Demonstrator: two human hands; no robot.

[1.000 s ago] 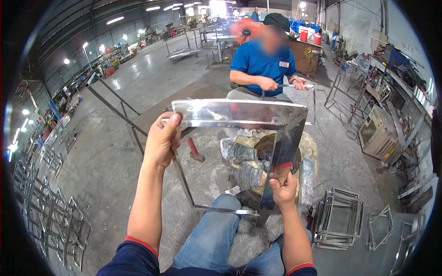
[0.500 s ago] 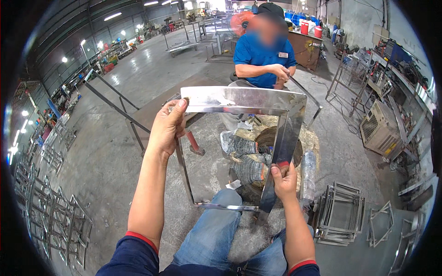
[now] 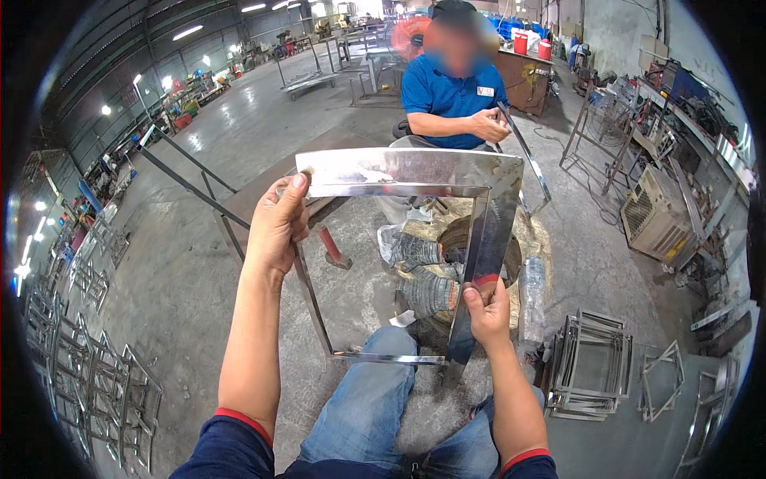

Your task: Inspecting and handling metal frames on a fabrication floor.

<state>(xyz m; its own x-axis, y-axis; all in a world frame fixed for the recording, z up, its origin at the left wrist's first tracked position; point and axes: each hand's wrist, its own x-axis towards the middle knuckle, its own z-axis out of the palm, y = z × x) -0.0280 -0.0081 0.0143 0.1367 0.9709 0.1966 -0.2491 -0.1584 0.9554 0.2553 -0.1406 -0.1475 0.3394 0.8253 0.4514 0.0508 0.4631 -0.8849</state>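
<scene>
A rectangular frame of shiny metal [image 3: 415, 167] is held up in front of me, tilted above my knees. My left hand [image 3: 278, 219] grips its upper left corner, thumb on the near face. Lower on the right side bar, my right hand [image 3: 488, 310] closes round the metal, thumb toward me. Through the frame's opening I see a hammer with a red handle [image 3: 327, 243] on the floor, and grey knitted gloves [image 3: 428, 294] lying by a round hollow block [image 3: 530, 289].
Opposite me a person in a blue shirt [image 3: 451, 100] holds a metal piece [image 3: 531, 158]. Stacked metal frames [image 3: 589, 367] stand at the lower right, more frames [image 3: 96, 383] at the lower left. A low metal table [image 3: 275, 180] lies ahead left; a boxy fan unit [image 3: 659, 215] sits right.
The metal frame and my left hand have shifted slightly left, with both hands keeping their hold. The other person's hands and metal piece have changed position.
</scene>
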